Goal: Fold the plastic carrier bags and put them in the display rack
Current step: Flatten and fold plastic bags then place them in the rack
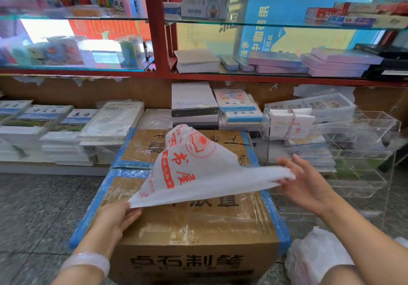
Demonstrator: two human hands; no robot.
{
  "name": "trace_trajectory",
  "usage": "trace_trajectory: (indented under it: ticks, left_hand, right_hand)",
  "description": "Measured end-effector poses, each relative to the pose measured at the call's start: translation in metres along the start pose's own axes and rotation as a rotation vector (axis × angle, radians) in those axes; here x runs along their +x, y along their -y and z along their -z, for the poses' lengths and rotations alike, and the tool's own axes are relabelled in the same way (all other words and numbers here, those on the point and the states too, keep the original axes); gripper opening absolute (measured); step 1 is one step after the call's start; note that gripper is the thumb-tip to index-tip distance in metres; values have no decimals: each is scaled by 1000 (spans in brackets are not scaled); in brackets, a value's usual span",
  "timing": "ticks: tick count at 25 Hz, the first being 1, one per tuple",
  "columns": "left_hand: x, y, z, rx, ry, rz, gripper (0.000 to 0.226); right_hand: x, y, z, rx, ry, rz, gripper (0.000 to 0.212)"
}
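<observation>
Currently the left hand (114, 216) pinches one corner of a white carrier bag (194, 174) and the right hand (306, 185) pinches the other, stretched above the cardboard box (198, 229). Folding seems underway; next it probably needs flattening on the box top, then the clear display rack (353, 152) at the right.

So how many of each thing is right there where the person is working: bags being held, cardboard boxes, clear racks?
Plastic carrier bag, held by the left hand and right hand: 1
Taped cardboard box under it: 1
Clear display rack to the right: 1
Total: 3
</observation>
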State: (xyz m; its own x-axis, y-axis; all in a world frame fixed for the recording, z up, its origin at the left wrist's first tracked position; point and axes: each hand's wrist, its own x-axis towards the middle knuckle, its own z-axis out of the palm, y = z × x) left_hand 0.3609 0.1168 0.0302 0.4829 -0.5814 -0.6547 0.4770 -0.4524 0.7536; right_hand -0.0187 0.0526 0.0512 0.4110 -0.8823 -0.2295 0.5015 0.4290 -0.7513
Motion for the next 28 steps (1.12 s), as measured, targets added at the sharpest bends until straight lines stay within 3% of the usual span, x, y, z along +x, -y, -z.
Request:
trace_trajectory:
  ticks: [1, 4, 7, 9, 11, 13, 15, 18, 20, 22, 24, 26, 28]
  left_hand:
    - [2, 0, 2, 20, -15, -6, 25]
    - [8, 4, 5, 261, -72, -3, 14]
    - [14, 7, 11, 966, -89, -225, 26]
    - [10, 6, 12, 1278, -67, -487, 44]
    - [2, 8, 4, 1207, -4, -795, 53]
    - [-11, 13, -12, 1193, 234, -967, 58]
    - [-14, 28, -29, 1381, 425, -912, 70]
    - [-4, 50, -40, 1753, 396, -757, 78]
    - [-5, 55, -41, 1884, 415, -682, 75]
    - [-10, 43, -39, 1738, 436, -697, 67]
    - [-15, 12, -42, 1273, 307, -732, 53]
    - [-10, -18, -49, 871, 249, -689, 39]
    - [-12, -24, -61, 744, 379, -651, 35]
  right_hand:
    - [-1, -2, 1, -193, -100, -49, 31]
    - [2, -17, 6, -1104, -285, -191, 24]
    - [2, -22, 10, -1579, -172, -258, 7]
    - [7, -24, 10, -1650, -225, -199, 22]
    - [18, -24, -3, -1560, -399, -1, 26]
    - [33, -28, -25, -1412, -445, 130, 30]
    - [52, -32, -42, -1391, -386, 151, 46]
    - [83, -48, -55, -1637, -265, 74, 87]
    - [104, -65, -55, -1754, -237, 103, 89]
    - [112, -72, -58, -1707, -239, 284, 51]
    - [117, -69, -61, -1560, -220, 404, 18]
    - [115, -64, -65, -1322, -175, 392, 23]
    - [113, -60, -65, -1191, -185, 360, 27]
